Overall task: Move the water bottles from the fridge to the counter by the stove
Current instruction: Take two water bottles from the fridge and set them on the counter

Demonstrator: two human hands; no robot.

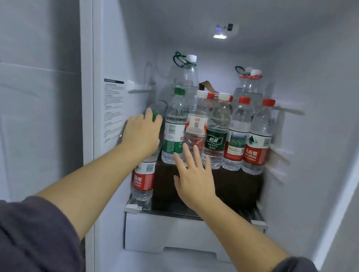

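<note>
Just past the right hand (192,183), a row of small bottles (216,136) is standing packed together, leaving no gap. Big bottles (187,75) are blocking the back. Open room is showing above the caps. The left hand (142,133), gripping a red-label bottle (143,181), is sitting tight beside the fridge wall (114,104).

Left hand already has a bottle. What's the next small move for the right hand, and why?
Probably ease the right hand forward and curl it round the green-capped bottle at the left end of the front row. The right hand is open, fingers spread just before that bottle's base, and the left hand already grips a red-labelled bottle, so it cannot take another.
</note>
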